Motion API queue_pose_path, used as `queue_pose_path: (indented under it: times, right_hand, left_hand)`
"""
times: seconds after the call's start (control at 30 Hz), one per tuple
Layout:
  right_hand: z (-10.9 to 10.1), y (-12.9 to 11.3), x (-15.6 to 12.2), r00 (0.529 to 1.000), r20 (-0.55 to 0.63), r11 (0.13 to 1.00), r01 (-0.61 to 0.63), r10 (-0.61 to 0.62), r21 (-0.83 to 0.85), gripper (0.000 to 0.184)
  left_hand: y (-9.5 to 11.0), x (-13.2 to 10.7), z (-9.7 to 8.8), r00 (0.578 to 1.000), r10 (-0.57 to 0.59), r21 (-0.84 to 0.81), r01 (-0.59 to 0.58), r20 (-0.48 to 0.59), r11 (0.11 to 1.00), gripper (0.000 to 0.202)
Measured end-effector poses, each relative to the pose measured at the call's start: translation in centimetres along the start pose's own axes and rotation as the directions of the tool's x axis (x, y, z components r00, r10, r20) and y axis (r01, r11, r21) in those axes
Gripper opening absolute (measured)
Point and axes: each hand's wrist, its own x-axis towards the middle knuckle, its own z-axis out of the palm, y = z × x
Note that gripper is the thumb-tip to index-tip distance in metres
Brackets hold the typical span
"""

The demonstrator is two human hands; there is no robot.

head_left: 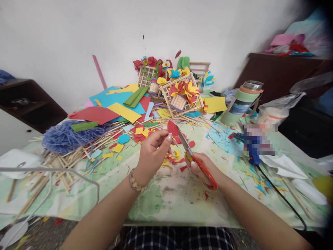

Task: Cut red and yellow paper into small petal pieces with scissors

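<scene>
My left hand (156, 149), with a beaded bracelet on the wrist, is closed in a pinch over the middle of the table. A red paper piece (172, 128) rises just beyond its fingertips, apparently pinched by them. My right hand (201, 166) grips a pair of scissors (194, 152) with red handles, its blades pointing up and away, close beside the red paper. Under both hands lie yellow paper scraps (177, 156) and small red cuttings on the green and white tablecloth (148, 201).
Behind stand stick frames (166, 88) with paper flowers. Coloured paper sheets (101, 99), blue yarn (70, 137) and wooden sticks (59, 170) spread over the left. To the right are a green flask (238, 104) and a blue glue gun (252, 149) with a black cord.
</scene>
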Motion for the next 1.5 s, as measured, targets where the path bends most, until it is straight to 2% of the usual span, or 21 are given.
queue_pose_path:
  times: [1.0, 1.5]
  right_hand:
    - [-0.13, 0.19, 0.05, 1.000, -0.019, 0.999, -0.014, 0.014, -0.029, 0.070]
    - [-0.36, 0.33, 0.00, 0.999, -0.036, 0.995, -0.043, 0.040, -0.092, 0.073]
  left_hand:
    - [-0.05, 0.01, -0.05, 1.000, -0.018, 0.003, 0.018, 0.012, 1.000, 0.039]
    - [0.11, 0.08, -0.23, 0.999, -0.022, -0.031, 0.021, -0.023, 0.999, 0.030]
